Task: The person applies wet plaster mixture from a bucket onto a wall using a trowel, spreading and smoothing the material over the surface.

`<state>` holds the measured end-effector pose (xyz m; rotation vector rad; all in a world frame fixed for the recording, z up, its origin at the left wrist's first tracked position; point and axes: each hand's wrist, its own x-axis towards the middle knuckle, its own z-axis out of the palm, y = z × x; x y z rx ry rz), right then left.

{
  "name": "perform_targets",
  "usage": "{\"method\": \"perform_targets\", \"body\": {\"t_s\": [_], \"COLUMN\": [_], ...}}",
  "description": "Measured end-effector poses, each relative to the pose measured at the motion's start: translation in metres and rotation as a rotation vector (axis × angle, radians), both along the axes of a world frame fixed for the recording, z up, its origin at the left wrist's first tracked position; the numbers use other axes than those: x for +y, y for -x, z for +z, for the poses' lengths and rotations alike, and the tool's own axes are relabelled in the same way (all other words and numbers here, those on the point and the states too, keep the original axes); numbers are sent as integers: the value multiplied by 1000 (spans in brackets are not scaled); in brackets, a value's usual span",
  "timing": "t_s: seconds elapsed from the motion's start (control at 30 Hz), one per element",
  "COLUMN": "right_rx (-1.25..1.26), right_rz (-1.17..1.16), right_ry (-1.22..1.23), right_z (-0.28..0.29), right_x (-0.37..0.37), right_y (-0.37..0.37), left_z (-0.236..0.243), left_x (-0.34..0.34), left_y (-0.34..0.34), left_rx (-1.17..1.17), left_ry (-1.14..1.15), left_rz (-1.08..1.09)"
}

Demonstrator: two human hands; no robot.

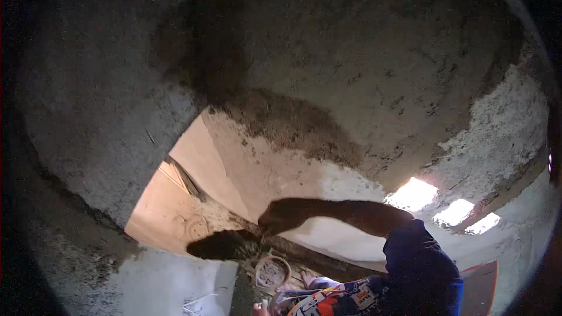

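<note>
My right arm reaches leftward from a dark blue sleeve, and my right hand (271,217) is closed in a fist, dim against the light. From its underside a dark, elongated trowel-like tool (222,244) extends to the left; shadow hides its detail. Below it sits a round pan (288,274) holding grey mortar (271,271). At the bottom edge my left hand (259,310) shows only in part, fingers curled around a small pale thing, possibly a handle. Fresh dark grey plaster (374,70) covers much of the wall, with a browner damp patch (293,120) along its lower border.
A pale opening (175,205) shows at the left, with thin sticks (182,177) inside. Bright light comes through gaps (413,194) in the wall at the right. Bare feet (308,281) are beside the pan. A smooth pale surface (175,281) lies at the lower left.
</note>
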<state>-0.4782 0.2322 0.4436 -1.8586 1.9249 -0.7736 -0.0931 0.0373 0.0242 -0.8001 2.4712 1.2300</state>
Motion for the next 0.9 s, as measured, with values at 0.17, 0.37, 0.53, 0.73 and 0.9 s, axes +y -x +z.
{"method": "perform_targets", "body": {"t_s": [0.17,0.37,0.53,0.73,0.9], "right_rx": [-554,-850,-190,498,240], "right_rz": [-729,-987,-779,-1039,-1408], "right_ry": [505,8,-162,-693,-367], "right_z": [83,-146,-72,189,303], "right_x": [84,117,115,138,209], "right_y": [66,-91,-113,-23,23], "left_z": [13,0,-27,-24,9], "left_x": [-53,-78,-93,-61,-20], "left_y": [9,6,-13,-4,4], "left_rx": [-18,42,391,-50,-117], "left_ry": [109,187,587,189,-65], "left_rz": [0,-80,-401,28,449]}}
